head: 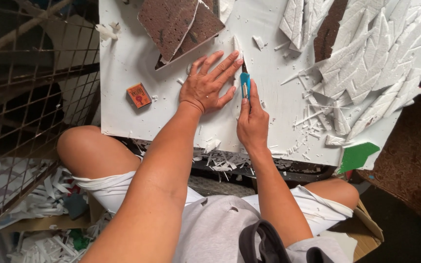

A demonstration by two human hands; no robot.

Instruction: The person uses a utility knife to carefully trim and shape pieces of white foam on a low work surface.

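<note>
My left hand (209, 84) lies flat with fingers spread on a white foam board (137, 58), pressing down a narrow pointed foam piece (238, 48) beside its fingertips. Just to its right, my right hand (252, 122) grips a blue utility knife (244, 84), blade tip pointing away from me along the foam piece's edge. The board rests over my knees.
A pile of cut white feather-shaped foam pieces (371, 58) covers the board's right side. Brown textured sheets (176, 24) lie at the top, a small orange box (139, 95) at the left, a green scrap (356, 155) at the right corner. Wire mesh (30, 83) stands left; foam offcuts (49, 243) litter the floor.
</note>
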